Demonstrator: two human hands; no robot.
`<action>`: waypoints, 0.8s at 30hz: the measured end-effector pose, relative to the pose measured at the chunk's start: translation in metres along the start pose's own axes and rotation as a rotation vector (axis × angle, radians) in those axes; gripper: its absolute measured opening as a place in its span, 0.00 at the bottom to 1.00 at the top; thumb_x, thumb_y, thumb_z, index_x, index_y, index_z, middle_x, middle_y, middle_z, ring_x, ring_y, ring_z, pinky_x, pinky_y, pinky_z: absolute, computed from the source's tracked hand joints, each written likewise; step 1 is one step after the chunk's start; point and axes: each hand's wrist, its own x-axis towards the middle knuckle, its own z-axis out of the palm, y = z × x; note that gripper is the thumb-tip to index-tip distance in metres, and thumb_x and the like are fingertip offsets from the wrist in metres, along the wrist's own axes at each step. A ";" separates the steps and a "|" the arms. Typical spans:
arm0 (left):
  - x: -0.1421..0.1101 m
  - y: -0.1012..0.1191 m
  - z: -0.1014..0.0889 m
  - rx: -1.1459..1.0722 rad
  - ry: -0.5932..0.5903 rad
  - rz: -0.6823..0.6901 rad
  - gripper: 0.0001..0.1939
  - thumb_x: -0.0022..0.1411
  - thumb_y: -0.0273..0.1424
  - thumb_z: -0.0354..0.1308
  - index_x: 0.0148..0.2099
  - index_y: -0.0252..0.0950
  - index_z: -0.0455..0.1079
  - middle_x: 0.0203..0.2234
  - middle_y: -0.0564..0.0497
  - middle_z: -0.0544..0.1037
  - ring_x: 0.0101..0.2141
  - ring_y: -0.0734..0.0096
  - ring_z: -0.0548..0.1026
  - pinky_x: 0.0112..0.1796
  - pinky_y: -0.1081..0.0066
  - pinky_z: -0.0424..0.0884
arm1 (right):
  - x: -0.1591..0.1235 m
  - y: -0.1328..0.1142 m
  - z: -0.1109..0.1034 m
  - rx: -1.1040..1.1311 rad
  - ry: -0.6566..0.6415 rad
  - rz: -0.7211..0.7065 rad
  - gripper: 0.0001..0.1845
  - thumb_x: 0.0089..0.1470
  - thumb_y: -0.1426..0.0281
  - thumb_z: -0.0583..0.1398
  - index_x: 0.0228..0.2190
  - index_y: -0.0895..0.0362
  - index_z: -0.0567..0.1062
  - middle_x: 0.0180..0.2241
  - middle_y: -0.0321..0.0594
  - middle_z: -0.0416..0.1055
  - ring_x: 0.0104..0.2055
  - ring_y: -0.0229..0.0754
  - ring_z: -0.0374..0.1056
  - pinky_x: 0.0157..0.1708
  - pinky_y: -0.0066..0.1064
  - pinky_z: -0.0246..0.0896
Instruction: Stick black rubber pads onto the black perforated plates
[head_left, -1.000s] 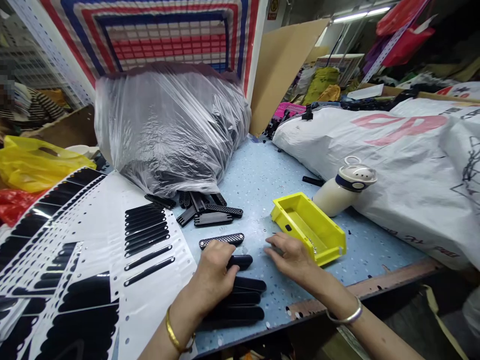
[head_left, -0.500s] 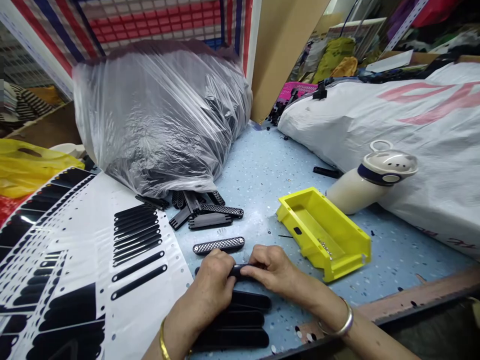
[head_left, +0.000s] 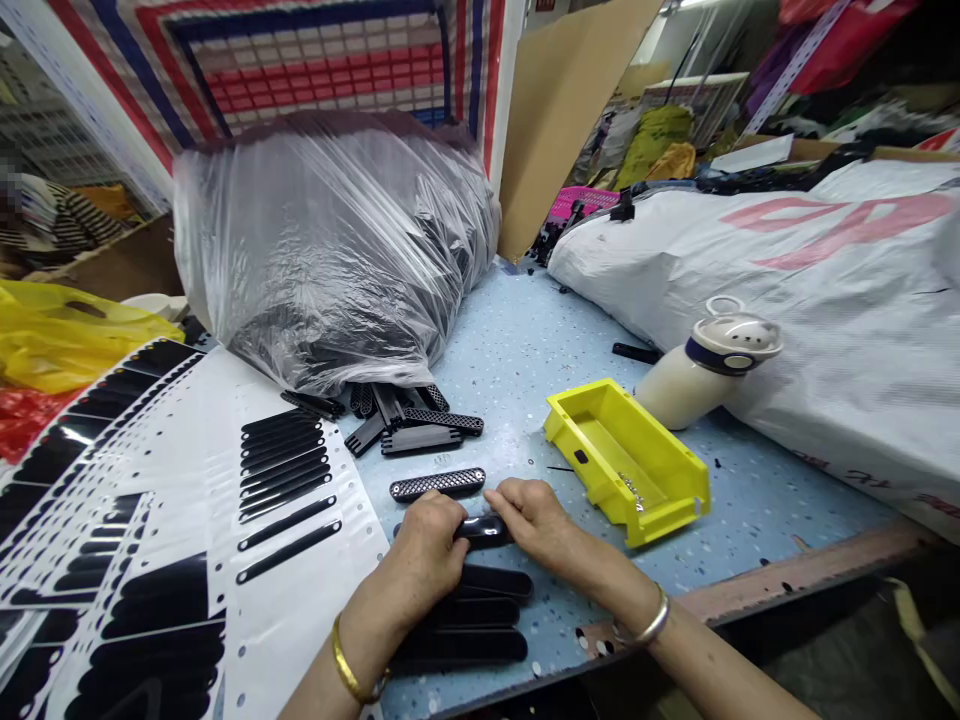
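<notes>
Pressing on a glossy black piece (head_left: 486,531), the left hand (head_left: 426,542) curls nearly closed around its left part, thumb against the near edge. The piece lies flat at the front of the speckled blue tabletop (head_left: 517,340), its right part showing between the two hands. The right hand (head_left: 534,518) is partly curled at that right end, thumb and forefinger drawn close together; whether they pinch anything, I cannot tell.

Just beyond the piece lies a black handle with a patterned face (head_left: 437,485), and nearer the person, partly under the left wrist, are several matte black strips (head_left: 480,646) side by side. Farther back, loose black handles (head_left: 420,437) sit in a heap at the mouth of a bulging translucent bag (head_left: 330,250).

To the left, a white sheet (head_left: 300,620) carries rows of thin black strips. To the right stands a yellow bin (head_left: 622,450) with small shiny bits inside. Beside it, a cream bottle (head_left: 679,388) tilts against a large white sack (head_left: 795,330).
</notes>
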 end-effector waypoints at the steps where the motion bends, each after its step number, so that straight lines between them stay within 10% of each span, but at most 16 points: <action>1: 0.000 0.000 -0.001 -0.003 -0.007 0.004 0.07 0.50 0.19 0.59 0.29 0.35 0.72 0.28 0.47 0.77 0.34 0.60 0.74 0.37 0.64 0.70 | 0.000 -0.001 -0.004 0.059 -0.021 0.032 0.23 0.65 0.63 0.49 0.19 0.55 0.67 0.18 0.36 0.68 0.22 0.39 0.63 0.25 0.30 0.58; 12: -0.013 -0.011 -0.020 0.078 0.004 -0.071 0.04 0.52 0.21 0.60 0.31 0.34 0.73 0.30 0.43 0.78 0.37 0.56 0.75 0.39 0.62 0.70 | 0.003 -0.015 0.009 -0.114 0.020 0.040 0.17 0.47 0.57 0.66 0.21 0.56 0.72 0.22 0.36 0.69 0.24 0.39 0.63 0.25 0.29 0.56; 24: -0.013 -0.012 -0.030 0.031 -0.069 -0.136 0.06 0.52 0.21 0.62 0.34 0.34 0.75 0.33 0.44 0.80 0.39 0.57 0.76 0.41 0.64 0.70 | 0.009 -0.011 0.000 -0.009 0.101 0.050 0.27 0.63 0.56 0.48 0.14 0.53 0.61 0.14 0.35 0.65 0.18 0.36 0.60 0.22 0.28 0.56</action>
